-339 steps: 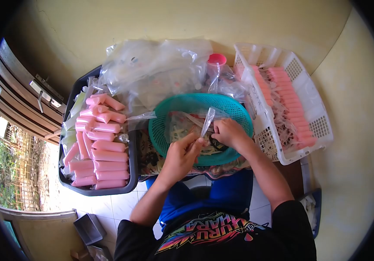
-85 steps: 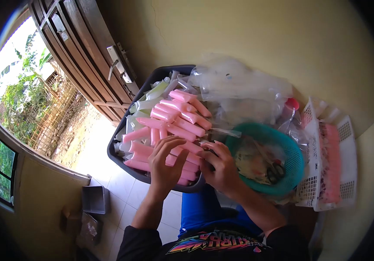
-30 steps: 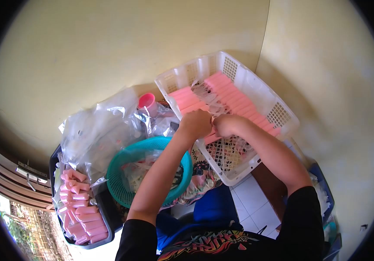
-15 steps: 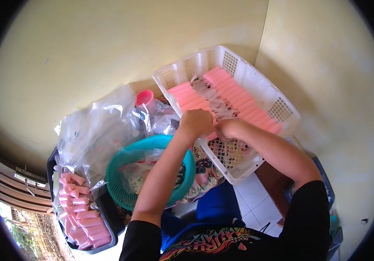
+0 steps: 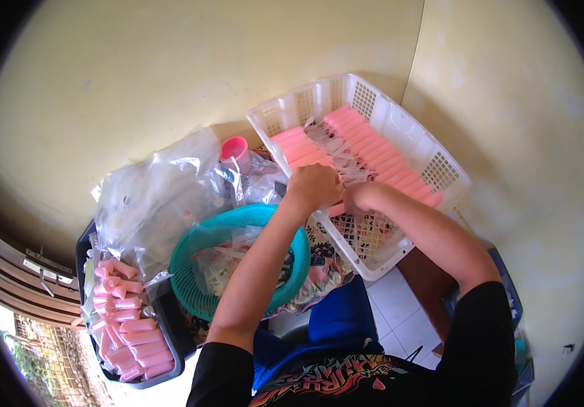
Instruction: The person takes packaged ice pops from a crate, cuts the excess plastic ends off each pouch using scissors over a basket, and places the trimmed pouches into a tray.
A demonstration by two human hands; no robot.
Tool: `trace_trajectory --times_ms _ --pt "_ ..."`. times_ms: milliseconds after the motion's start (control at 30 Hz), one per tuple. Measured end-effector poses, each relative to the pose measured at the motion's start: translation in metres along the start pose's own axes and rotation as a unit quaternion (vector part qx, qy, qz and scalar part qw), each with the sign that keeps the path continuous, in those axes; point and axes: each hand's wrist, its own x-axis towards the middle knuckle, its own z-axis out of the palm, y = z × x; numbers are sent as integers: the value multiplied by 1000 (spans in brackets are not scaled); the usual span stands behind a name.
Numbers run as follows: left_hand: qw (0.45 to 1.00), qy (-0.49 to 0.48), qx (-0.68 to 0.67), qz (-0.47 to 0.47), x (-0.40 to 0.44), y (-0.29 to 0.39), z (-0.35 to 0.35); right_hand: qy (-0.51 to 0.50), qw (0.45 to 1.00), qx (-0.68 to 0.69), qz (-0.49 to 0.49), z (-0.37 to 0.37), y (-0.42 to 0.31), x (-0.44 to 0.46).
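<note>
A white plastic basket (image 5: 346,252) holds two slanting rows of pink-filled plastic tubes (image 5: 366,142), their clear plastic ends meeting in the middle. Over the near end of the left row, my left hand (image 5: 313,187) is closed in a fist. My right hand (image 5: 363,197) is beside it, fingers curled inward and mostly hidden. Both hands nearly meet above the basket's near side. A pink tube (image 5: 337,209) shows just below my left hand; whether either hand grips it cannot be made out.
A teal mesh basket (image 5: 182,295) with plastic wrappings sits under my left forearm. Left of it, a black crate (image 5: 182,339) holds several pink tubes (image 5: 146,349). Clear plastic bags (image 5: 163,183) and a pink cup (image 5: 235,149) lie by the wall.
The view has shifted slightly, so the baskets and cup appear a little to the right. My hands stay close together over the same part of the basket, with only a slight change of position.
</note>
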Motion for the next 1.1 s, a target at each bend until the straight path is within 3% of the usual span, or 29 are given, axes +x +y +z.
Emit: trace_trajectory --times_ms 67,100,167,300,367,400,467,500,567,700,767,833,900,967,1033,1100 --pt "1000 3 -3 0 -2 1 -2 119 976 182 -15 -39 0 -75" --pt "999 40 -28 8 -4 1 -2 120 976 179 -17 -49 0 -96" --pt "995 78 -54 12 -8 0 -1 259 921 290 -4 -60 3 -122" --pt "973 174 -141 52 -10 -2 5 373 874 309 -38 -51 20 -127" --pt "959 222 -160 69 -12 -3 8 486 808 322 -86 -49 22 -124" --pt "946 252 -181 90 -15 -3 8 488 807 321 -87 -53 15 -132" --pt "931 284 -200 110 -25 -2 8 578 740 341 -45 -61 -10 -159" --pt "918 298 -234 120 -33 1 5 579 739 341 -47 -59 -17 -165" --pt "903 314 -265 127 -54 7 -3 617 679 382 -107 -56 -32 -173" --pt "899 307 -284 131 -93 15 -19 620 649 418 -139 -57 -73 -197" --pt "882 323 -317 132 -107 15 -27 701 615 315 -179 -58 -87 -199" --pt "882 331 -313 122 -129 19 -40 713 603 307 -183 -66 -104 -208" --pt "846 359 -365 151 -149 21 -49 729 571 313 -213 -73 -118 -215" --pt "839 339 -404 134 -168 15 -44 702 580 343 -231 -77 -135 -224" --pt "794 308 -511 116 -184 7 -36 687 590 352 -237 -81 -150 -226" --pt "783 315 -524 115 -202 -2 -31 685 589 347 -252 -84 -161 -219"
